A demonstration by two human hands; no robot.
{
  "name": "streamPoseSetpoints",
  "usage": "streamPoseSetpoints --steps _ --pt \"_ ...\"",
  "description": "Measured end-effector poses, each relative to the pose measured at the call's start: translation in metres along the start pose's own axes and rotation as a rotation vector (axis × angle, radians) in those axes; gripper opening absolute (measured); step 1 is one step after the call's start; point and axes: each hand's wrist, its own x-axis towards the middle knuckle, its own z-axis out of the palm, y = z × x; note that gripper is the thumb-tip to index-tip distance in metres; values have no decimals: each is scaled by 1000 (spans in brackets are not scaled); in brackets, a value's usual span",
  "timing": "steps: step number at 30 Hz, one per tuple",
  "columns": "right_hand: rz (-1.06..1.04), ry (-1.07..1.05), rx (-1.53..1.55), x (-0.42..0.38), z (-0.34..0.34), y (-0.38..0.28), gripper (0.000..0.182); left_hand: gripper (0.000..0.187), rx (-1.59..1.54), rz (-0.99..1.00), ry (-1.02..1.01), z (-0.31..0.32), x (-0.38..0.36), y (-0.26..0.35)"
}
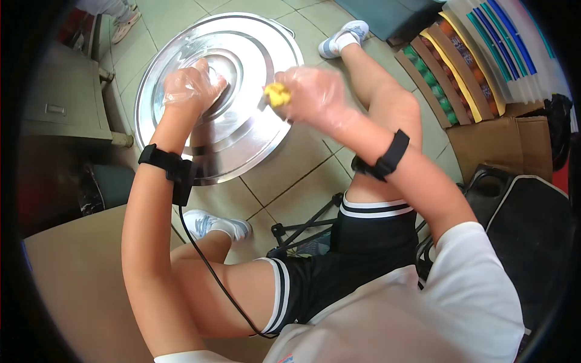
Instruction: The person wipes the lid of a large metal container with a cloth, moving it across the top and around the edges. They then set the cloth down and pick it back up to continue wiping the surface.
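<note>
A large round metal lid [260,51] with raised rings lies in front of me, its shiny top partly smeared. My left hand [192,88], in a clear plastic glove, is closed at the lid's middle, and its fingers cover what they grip there. Over the lid's right edge is my right hand [315,97], also gloved and blurred by motion. It is closed around a crumpled yellow cloth [278,94], part of which sticks out on the left side of the fist.
Boxes of green and red packed items [433,85] and a clear bin with blue and green strips [502,39] stand at right. A grey cabinet [66,103] is at left. A black bag [520,224] lies beside me. Another person's foot [126,27] shows at top left.
</note>
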Motion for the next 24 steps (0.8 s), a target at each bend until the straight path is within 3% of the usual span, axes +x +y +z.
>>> streamPoseSetpoints --steps 2,4,9,12,17,24 --pt "31 -7 -55 19 -6 12 28 54 -12 13 0 0 -1 -1" --pt "271 -170 -142 46 -18 21 33 54 5 -9 -15 -3 -1 1" --pt "211 -159 -214 72 -8 33 34 56 7 -60 -49 -2 4 1" --pt "176 -26 -226 67 0 34 33 57 0 -73 -60 -1 4 2" --pt "267 1 -102 27 -6 7 21 56 17 -100 -56 -1 4 5" --pt "-19 228 44 -25 5 -35 16 56 21 -91 -40 -1 1 5"
